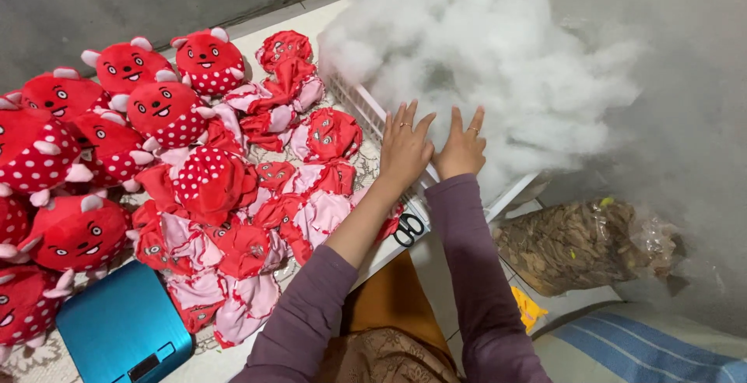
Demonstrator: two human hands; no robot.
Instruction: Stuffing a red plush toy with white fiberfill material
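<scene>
Our left hand (405, 145) and right hand (461, 147) lie flat, fingers spread, gripping nothing, on the white stuffing pile (482, 64) heaped in the basket (366, 107), which runs diagonally upper-left to lower-right. One pair of scissors (408, 229) sits near our left wrist.

both hands, left (405, 148) and right (461, 149), are pressing flat against white stuffing (482, 64) heaped in a white basket (366, 107), beside unstuffed red plush skins (257, 219).

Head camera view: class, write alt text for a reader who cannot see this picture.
A person's left hand and right hand press flat, fingers spread, on a big heap of white stuffing in a white basket. To the left lie stuffed red toys, empty toy covers, black scissors and a blue scale.
</scene>
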